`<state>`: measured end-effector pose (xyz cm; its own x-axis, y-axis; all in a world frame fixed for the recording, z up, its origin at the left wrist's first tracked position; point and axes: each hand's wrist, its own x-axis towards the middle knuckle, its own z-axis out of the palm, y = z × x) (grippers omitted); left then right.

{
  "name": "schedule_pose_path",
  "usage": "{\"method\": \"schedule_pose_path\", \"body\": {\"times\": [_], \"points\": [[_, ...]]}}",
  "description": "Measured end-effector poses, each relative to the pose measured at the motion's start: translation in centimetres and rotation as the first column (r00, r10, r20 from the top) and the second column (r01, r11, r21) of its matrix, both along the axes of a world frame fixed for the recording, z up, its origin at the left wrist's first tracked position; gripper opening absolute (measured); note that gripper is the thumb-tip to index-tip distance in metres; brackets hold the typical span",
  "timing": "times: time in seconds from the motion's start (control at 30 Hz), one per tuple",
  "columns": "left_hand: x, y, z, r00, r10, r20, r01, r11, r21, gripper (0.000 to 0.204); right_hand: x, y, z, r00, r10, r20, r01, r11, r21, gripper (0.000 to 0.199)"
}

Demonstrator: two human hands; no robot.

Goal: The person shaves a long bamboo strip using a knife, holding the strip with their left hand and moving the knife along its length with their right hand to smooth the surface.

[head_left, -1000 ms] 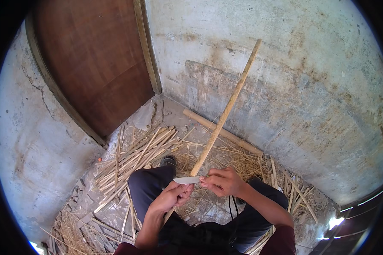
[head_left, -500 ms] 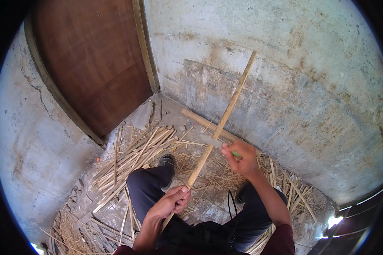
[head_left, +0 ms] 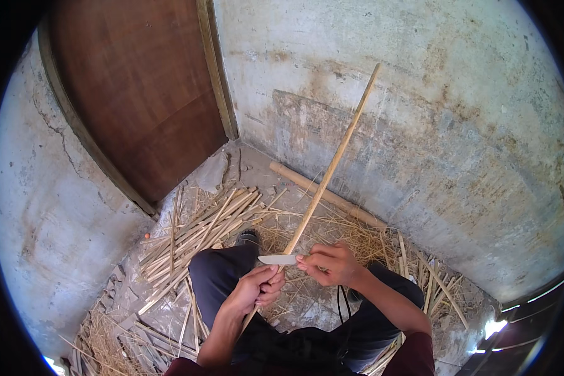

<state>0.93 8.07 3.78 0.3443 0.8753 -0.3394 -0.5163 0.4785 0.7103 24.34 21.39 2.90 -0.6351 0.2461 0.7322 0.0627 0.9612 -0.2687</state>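
Observation:
A long bamboo strip point(head_left: 332, 168) slants up and away from between my legs toward the wall. My left hand point(head_left: 257, 289) is wrapped round its lower part. In my right hand point(head_left: 332, 264) is a knife point(head_left: 277, 259), its pale blade pointing left and lying across the strip just above my left fingers. The knife's handle is hidden inside my right fist. Below my left hand the strip's near end runs down by my lap.
Many split bamboo strips point(head_left: 197, 229) lie heaped left of my legs. A thick bamboo pole point(head_left: 329, 195) rests along the foot of the stained wall point(head_left: 432, 138). Shavings point(head_left: 363, 235) and more strips point(head_left: 442, 285) litter the right side. A brown door point(head_left: 131, 94) stands behind the heap.
My right hand has brought the knife down along the strip, toward my left hand. The strip has turned and shows a narrower side. My left hand keeps its hold.

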Motion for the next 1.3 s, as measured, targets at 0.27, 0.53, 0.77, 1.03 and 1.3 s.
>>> {"method": "schedule_pose_path", "body": {"times": [0.27, 0.53, 0.77, 1.03, 1.3], "points": [[-0.3, -0.4, -0.2, 0.998, -0.06, 0.032, 0.059, 0.997, 0.04, 0.042, -0.2, -0.2, 0.5, 1.0, 0.016, -0.01, -0.016, 1.0, 0.018, 0.018], [-0.3, -0.5, 0.4, 0.994, -0.019, -0.108, 0.025, 0.998, 0.051, 0.044, 0.0, 1.3, 1.4, 0.998, 0.001, -0.058, -0.004, 0.999, -0.049, 0.017], [-0.4, -0.3, 0.3, 0.992, -0.004, -0.128, 0.011, 0.998, 0.054, 0.044, 0.3, 1.7, 1.6, 0.999, -0.032, -0.016, 0.032, 0.999, 0.011, 0.017], [-1.0, -0.7, 0.5, 0.994, -0.004, -0.107, 0.009, 0.999, 0.042, 0.044, 0.7, 2.6, 2.0, 0.996, -0.085, -0.03, 0.085, 0.996, 0.019, 0.016], [-1.2, -0.7, 0.4, 0.987, 0.011, -0.16, -0.003, 0.999, 0.051, 0.044, 0.6, 2.6, 1.7, 0.993, -0.104, -0.049, 0.107, 0.991, 0.074, 0.018]]}}
